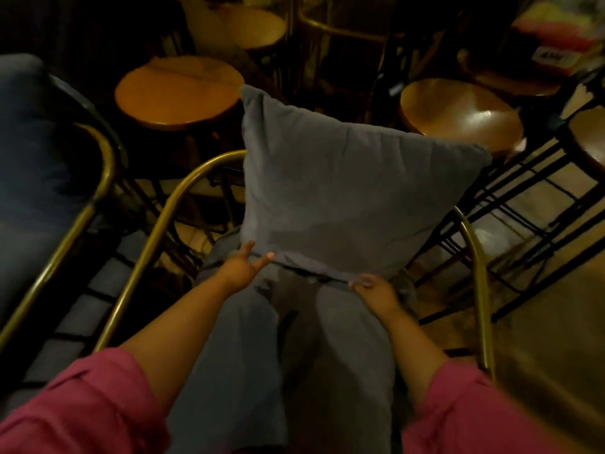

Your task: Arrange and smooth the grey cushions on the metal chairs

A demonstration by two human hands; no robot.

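A square grey back cushion (334, 191) stands upright against the back of a brass-coloured metal chair (157, 231), tilted a little to the right. My left hand (242, 263) grips its lower left corner, thumb on the front. My right hand (376, 290) holds its lower right edge. Below the hands a long grey seat cushion (294, 371) lies creased on the chair seat, with a dark fold down its middle. Pink sleeves cover both upper arms.
A second metal chair (98, 178) with a dark grey cushion (29, 152) stands at the left. Round wooden stools (176, 90) (458, 116) crowd behind the chair. Black wire-frame legs (523, 204) stand at the right on a tan floor.
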